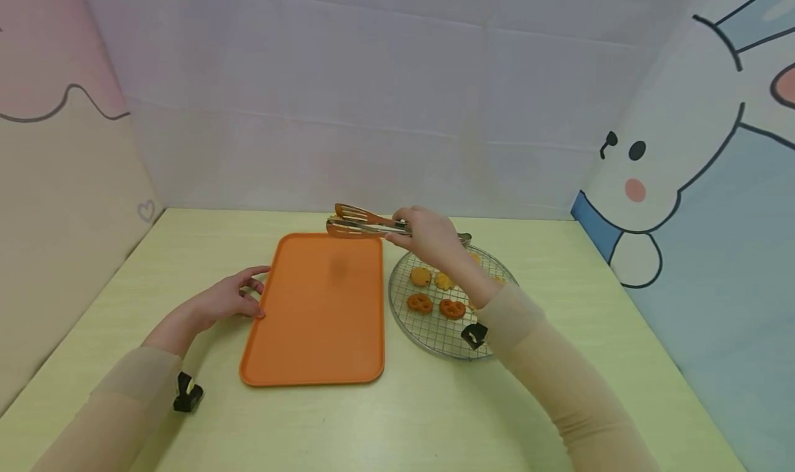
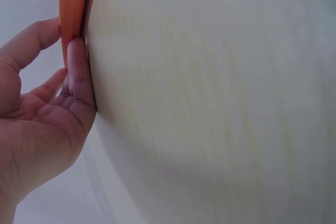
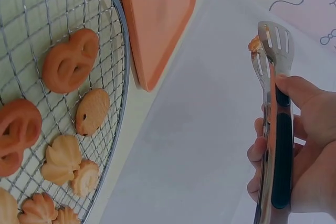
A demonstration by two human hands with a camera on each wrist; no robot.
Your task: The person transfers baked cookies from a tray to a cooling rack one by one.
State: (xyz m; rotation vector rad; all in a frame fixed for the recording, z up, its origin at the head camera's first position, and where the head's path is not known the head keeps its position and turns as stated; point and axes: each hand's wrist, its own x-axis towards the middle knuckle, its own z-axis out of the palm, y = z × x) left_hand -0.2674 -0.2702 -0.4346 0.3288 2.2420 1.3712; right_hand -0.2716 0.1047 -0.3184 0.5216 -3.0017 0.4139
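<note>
The right hand (image 1: pixel 431 236) grips metal tongs (image 3: pixel 284 59) with dark handle grips, pointing left over the far edge of an orange tray (image 1: pixel 317 313). Between the tong tips sits a small browned cookie (image 3: pixel 255 44), mostly covered by the slotted blades. At the tray's left side, the left hand (image 1: pixel 226 298) holds the rim, thumb and index finger spread along it. The left wrist view shows another finger low against the tray edge (image 2: pixel 76 3). Below the right forearm, a round wire rack (image 1: pixel 428 335) carries pretzel-shaped cookies (image 3: pixel 71 60), a fish-shaped cookie (image 3: pixel 92 111) and several flower-shaped ones (image 3: pixel 62 159).
The rack stands close to the tray's right side on a pale wood-look table (image 1: pixel 298 430). A white cloth backdrop (image 1: pixel 310 113) rises behind the table. Printed cloth with a cartoon rabbit (image 1: pixel 658 154) hangs along the right side.
</note>
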